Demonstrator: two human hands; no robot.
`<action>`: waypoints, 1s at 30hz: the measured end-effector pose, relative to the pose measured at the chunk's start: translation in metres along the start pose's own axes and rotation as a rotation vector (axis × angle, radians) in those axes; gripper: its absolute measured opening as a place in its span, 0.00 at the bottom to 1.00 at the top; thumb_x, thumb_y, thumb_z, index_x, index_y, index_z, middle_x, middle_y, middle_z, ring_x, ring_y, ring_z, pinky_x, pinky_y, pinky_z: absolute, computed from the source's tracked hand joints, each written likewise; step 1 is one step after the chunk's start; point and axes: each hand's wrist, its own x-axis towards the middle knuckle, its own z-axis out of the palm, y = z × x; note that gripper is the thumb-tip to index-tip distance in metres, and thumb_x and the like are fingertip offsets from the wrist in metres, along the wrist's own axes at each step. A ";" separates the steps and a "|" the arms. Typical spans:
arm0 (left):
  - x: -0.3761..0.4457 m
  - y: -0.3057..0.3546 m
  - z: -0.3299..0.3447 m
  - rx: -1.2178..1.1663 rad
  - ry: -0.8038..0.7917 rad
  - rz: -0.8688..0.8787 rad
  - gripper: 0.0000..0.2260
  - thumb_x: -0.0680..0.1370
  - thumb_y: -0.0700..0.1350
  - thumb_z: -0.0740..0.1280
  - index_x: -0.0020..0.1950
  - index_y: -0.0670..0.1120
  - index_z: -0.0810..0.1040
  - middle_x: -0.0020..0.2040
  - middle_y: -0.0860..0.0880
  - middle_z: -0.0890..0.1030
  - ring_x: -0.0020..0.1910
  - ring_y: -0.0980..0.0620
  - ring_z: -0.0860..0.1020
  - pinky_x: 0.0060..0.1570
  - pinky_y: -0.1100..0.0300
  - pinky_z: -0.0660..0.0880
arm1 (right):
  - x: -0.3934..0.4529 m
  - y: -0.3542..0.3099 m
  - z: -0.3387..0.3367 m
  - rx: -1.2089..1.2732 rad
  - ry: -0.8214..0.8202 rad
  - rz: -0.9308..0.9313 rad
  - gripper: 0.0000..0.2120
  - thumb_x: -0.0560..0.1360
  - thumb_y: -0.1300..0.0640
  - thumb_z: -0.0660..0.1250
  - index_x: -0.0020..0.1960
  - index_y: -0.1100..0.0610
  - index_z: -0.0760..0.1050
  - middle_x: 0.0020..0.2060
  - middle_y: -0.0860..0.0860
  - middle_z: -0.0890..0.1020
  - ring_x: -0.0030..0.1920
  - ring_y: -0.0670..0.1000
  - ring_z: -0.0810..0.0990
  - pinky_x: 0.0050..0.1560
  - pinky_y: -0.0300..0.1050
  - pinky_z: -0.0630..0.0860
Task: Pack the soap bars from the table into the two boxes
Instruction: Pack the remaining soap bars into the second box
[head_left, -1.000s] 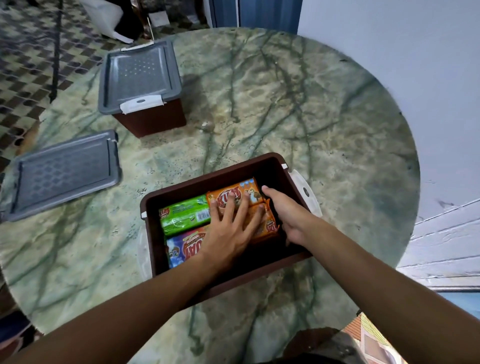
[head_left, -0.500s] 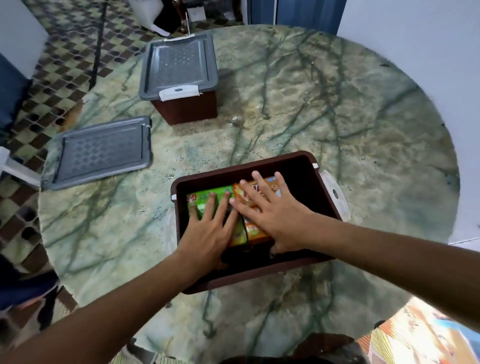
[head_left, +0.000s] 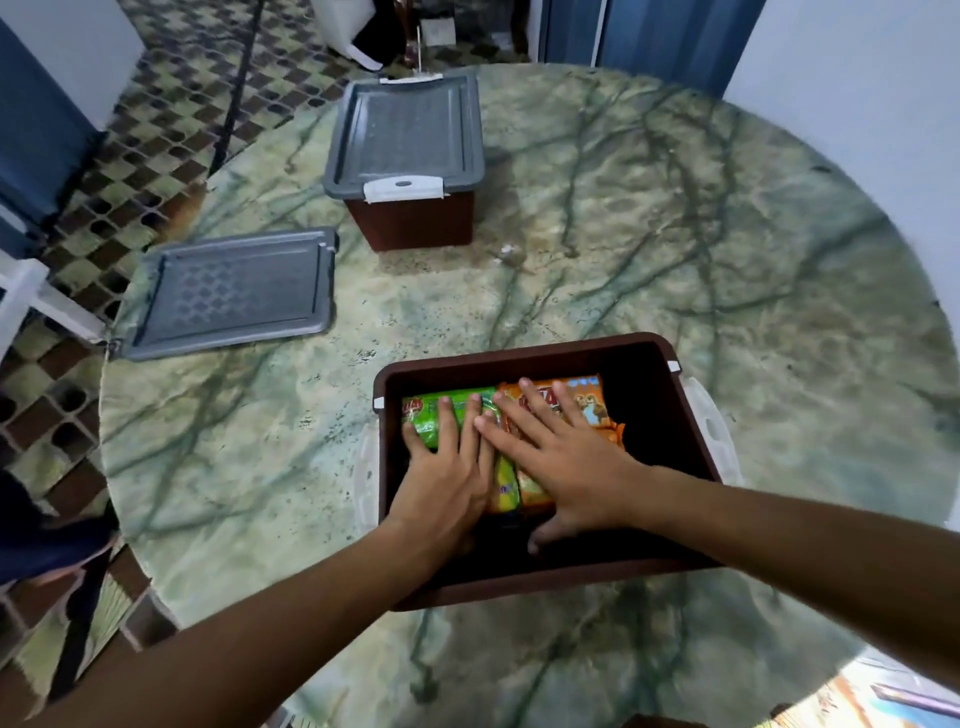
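While both flat, empty-gripped hands, left hand (head_left: 451, 470) and right hand (head_left: 569, 457), press wrapped green and orange soap bars (head_left: 582, 402) inside the open brown plastic box (head_left: 524, 349), even downward pressure would likely seat them level.

- Both forearms come in from the bottom edge, bare, angling up and inward toward each other.
- Left hand (head_left: 448, 467) lies palm down, fingers straight and close together, pointing away from the body.
- Right hand (head_left: 563, 457) is palm down too, fingers spread wide and straight, fanning up and to the left.
- Right thumb tucks low, toward the body, its tip in shadow.
- The two hands sit side by side, the right's outer fingers just touching the left's.
- Both wrists are level, neither bent sharply.
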 end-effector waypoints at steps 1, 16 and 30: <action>0.000 -0.004 -0.004 -0.052 -0.012 0.010 0.46 0.73 0.61 0.63 0.75 0.32 0.45 0.75 0.30 0.48 0.73 0.29 0.53 0.61 0.30 0.64 | -0.004 0.000 -0.007 0.225 0.058 0.079 0.54 0.65 0.32 0.68 0.78 0.53 0.43 0.78 0.54 0.49 0.77 0.56 0.45 0.75 0.63 0.43; 0.004 -0.039 -0.027 -0.236 0.033 0.037 0.52 0.58 0.81 0.53 0.72 0.48 0.66 0.66 0.37 0.73 0.58 0.39 0.76 0.44 0.50 0.78 | 0.011 0.020 -0.007 1.880 0.394 1.116 0.37 0.68 0.38 0.69 0.71 0.53 0.61 0.56 0.58 0.81 0.49 0.61 0.84 0.49 0.61 0.80; -0.007 -0.045 -0.024 -0.216 0.025 0.098 0.51 0.64 0.65 0.72 0.77 0.51 0.47 0.77 0.37 0.50 0.71 0.39 0.58 0.65 0.47 0.63 | -0.030 -0.014 -0.043 0.120 -0.086 0.536 0.53 0.62 0.30 0.70 0.77 0.47 0.49 0.76 0.54 0.53 0.74 0.59 0.56 0.69 0.54 0.65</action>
